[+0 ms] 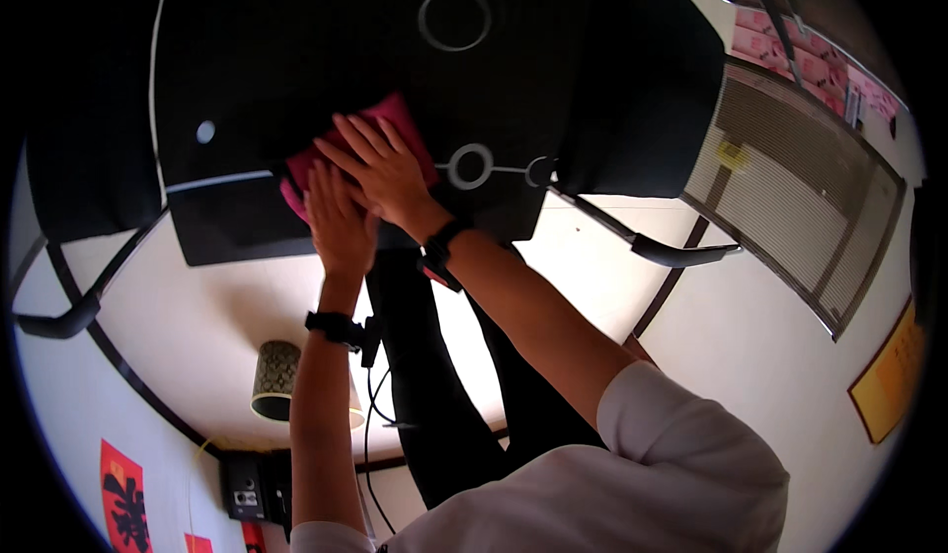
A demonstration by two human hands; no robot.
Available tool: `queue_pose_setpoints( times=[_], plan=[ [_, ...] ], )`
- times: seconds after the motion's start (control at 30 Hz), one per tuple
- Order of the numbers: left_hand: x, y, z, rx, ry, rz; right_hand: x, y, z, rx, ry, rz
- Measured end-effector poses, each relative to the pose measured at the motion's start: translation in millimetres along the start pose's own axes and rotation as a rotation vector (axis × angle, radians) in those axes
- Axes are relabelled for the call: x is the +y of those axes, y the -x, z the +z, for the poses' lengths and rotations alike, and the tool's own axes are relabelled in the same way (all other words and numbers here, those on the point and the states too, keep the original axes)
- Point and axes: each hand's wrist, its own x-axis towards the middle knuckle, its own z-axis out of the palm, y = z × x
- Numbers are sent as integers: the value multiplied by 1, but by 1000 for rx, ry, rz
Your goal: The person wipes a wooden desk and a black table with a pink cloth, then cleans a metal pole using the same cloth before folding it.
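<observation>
A folded magenta cloth (404, 120) lies on a black tabletop (333, 57) with pale ring and line markings. My right hand (385, 175) rests flat over the cloth's middle, fingers spread. Just below and left of it, my left hand (337, 220) lies flat at the cloth's near edge, its fingers held close together. The two hands meet near the thumbs, and part of the cloth is hidden beneath them. Black bands, one on the left wrist (333, 327) and one on the right wrist (444, 246), carry small devices.
Chairs with black armrests (678, 253) flank the table. A cable (368, 434) hangs from the left wrist device. Behind me on the floor are a patterned cylindrical bin (275, 375) and a black speaker-like box (248, 486). A ribbed panel (785, 183) stands at the right.
</observation>
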Motion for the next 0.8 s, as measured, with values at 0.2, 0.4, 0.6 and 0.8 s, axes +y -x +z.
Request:
queue_pose_setpoints(
  times=[0.2,0.4,0.6,0.8],
  plan=[
    [89,27,53,-195,-28,279,60,117,-40,-39,-88,304],
    [123,32,54,-174,-67,308,73,225,-99,9,-592,781],
    [132,32,48,-194,-154,304,160,380,-136,1556,-2781,1088],
    [123,31,51,-179,-194,331,210,344,-242,1363,-2567,591]
  ],
)
